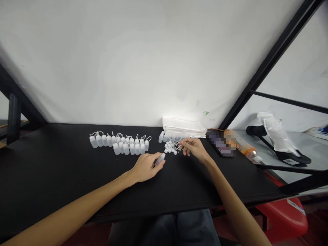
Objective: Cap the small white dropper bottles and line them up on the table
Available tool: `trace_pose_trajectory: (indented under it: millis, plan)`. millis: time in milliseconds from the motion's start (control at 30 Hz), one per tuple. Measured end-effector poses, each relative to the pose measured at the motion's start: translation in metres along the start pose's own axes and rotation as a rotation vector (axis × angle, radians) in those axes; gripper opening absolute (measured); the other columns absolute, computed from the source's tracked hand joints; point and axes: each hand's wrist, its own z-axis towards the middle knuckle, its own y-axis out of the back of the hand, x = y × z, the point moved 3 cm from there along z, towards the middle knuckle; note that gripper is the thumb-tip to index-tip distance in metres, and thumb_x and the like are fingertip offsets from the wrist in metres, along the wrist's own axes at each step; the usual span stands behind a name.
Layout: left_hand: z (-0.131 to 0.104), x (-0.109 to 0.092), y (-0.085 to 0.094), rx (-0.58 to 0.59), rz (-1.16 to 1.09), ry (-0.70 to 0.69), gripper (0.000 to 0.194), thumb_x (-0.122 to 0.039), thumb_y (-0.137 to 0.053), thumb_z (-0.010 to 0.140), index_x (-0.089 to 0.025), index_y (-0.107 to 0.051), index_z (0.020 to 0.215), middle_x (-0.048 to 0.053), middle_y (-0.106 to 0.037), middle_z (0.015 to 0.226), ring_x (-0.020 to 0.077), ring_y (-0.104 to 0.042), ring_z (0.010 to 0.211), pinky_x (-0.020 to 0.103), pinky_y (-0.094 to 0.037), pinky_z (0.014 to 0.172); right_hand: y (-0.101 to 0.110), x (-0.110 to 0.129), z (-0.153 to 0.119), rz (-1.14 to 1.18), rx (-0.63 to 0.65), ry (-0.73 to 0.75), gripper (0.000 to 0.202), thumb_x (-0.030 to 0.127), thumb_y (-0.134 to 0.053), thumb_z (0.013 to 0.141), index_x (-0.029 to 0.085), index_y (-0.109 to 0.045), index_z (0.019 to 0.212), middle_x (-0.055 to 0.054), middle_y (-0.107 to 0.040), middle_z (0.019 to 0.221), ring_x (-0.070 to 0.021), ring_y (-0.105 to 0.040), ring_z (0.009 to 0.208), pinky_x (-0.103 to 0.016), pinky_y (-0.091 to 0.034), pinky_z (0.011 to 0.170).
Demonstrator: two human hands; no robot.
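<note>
My left hand (148, 166) holds a small translucent bottle (160, 159) without a cap, tilted, between thumb and fingers over the black table. Just right of it lies a cluster of small white caps (169, 147) with thin loops. My right hand (192, 147) is at the right edge of that cluster, its thumb and fingertips pinched on a thin white loop (178, 147). Several capped bottles (126, 148) with loops stand in rows to the left. Behind the caps, more small bottles (161, 137) stand in a row.
A stack of white sheets (183, 127) lies against the wall. On the right are a phone (221, 145), an orange-labelled bottle (246, 149) and a black metal frame (287, 100). Beyond the frame lies a plastic-wrapped item (278, 133). A red stool (284, 218) stands below the table.
</note>
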Motion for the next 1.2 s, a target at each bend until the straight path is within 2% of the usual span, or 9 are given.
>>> trace_pose_trajectory:
  millis: [133, 200, 267, 400, 600, 767, 967, 1200]
  plan:
    - [0.0, 0.003, -0.001, -0.035, -0.035, 0.018, 0.027, -0.039, -0.045, 0.093, -0.017, -0.061, 0.095, -0.006, -0.046, 0.054, 0.0109, -0.046, 0.048, 0.023, -0.03, 0.052, 0.0, 0.001, 0.003, 0.068, 0.022, -0.033, 0.036, 0.048, -0.073, 0.071, 0.014, -0.067, 0.078, -0.004, -0.067, 0.067, -0.0093, -0.054, 0.044, -0.019, -0.037, 0.036]
    - [0.0, 0.004, -0.001, -0.056, -0.064, 0.033, 0.028, -0.038, -0.046, 0.093, -0.019, -0.059, 0.109, -0.007, -0.049, 0.055, 0.0104, -0.047, 0.047, 0.022, -0.032, 0.053, -0.001, 0.003, 0.007, 0.118, 0.061, -0.039, 0.034, 0.047, -0.073, 0.072, 0.014, -0.067, 0.078, -0.002, -0.065, 0.065, -0.0085, -0.052, 0.043, -0.019, -0.036, 0.036]
    - [0.0, 0.002, 0.0, -0.071, -0.1, 0.044, 0.029, -0.036, -0.047, 0.093, -0.019, -0.054, 0.115, -0.008, -0.051, 0.057, 0.0096, -0.047, 0.045, 0.022, -0.033, 0.053, -0.004, 0.005, 0.012, 0.153, 0.102, -0.042, 0.033, 0.045, -0.073, 0.073, 0.014, -0.067, 0.078, -0.001, -0.063, 0.063, -0.0076, -0.051, 0.043, -0.018, -0.035, 0.036]
    - [-0.001, -0.001, 0.001, -0.084, -0.144, 0.075, 0.024, -0.036, -0.049, 0.091, -0.019, -0.049, 0.107, -0.009, -0.054, 0.058, 0.009, -0.047, 0.043, 0.021, -0.033, 0.051, -0.011, 0.008, 0.014, 0.161, 0.172, -0.077, 0.033, 0.043, -0.075, 0.072, 0.012, -0.068, 0.076, -0.001, -0.061, 0.061, -0.0077, -0.051, 0.043, -0.019, -0.037, 0.037]
    - [0.0, -0.001, 0.001, -0.052, -0.134, 0.058, 0.018, -0.033, -0.05, 0.091, -0.02, -0.053, 0.101, -0.006, -0.059, 0.068, 0.0094, -0.05, 0.05, 0.022, -0.034, 0.054, -0.02, 0.006, -0.004, 0.165, 0.301, -0.147, 0.031, 0.041, -0.075, 0.075, 0.011, -0.068, 0.078, -0.003, -0.064, 0.061, -0.0106, -0.058, 0.046, -0.02, -0.044, 0.041]
    - [0.0, -0.002, 0.002, -0.04, -0.158, 0.012, 0.018, -0.029, -0.049, 0.091, -0.02, -0.059, 0.103, -0.002, -0.063, 0.076, 0.0112, -0.051, 0.057, 0.023, -0.038, 0.058, -0.036, 0.012, -0.01, 0.16, 0.389, -0.097, 0.032, 0.042, -0.073, 0.077, 0.011, -0.07, 0.079, -0.004, -0.066, 0.063, -0.0112, -0.061, 0.049, -0.02, -0.046, 0.042]
    - [0.001, 0.001, 0.001, -0.047, -0.245, 0.016, 0.023, -0.028, -0.053, 0.091, -0.019, -0.061, 0.111, 0.003, -0.068, 0.098, 0.0115, -0.055, 0.063, 0.024, -0.043, 0.061, -0.047, 0.015, -0.011, 0.159, 0.392, -0.074, 0.035, 0.045, -0.072, 0.077, 0.011, -0.069, 0.08, -0.004, -0.065, 0.066, -0.0106, -0.06, 0.049, -0.019, -0.045, 0.04]
    - [0.003, 0.002, 0.0, -0.032, -0.268, 0.047, 0.026, -0.03, -0.053, 0.091, -0.019, -0.061, 0.113, 0.003, -0.068, 0.099, 0.011, -0.054, 0.06, 0.023, -0.043, 0.058, -0.051, 0.013, -0.012, 0.174, 0.396, -0.067, 0.033, 0.043, -0.072, 0.079, 0.01, -0.07, 0.081, -0.003, -0.064, 0.065, -0.01, -0.06, 0.047, -0.019, -0.046, 0.04]
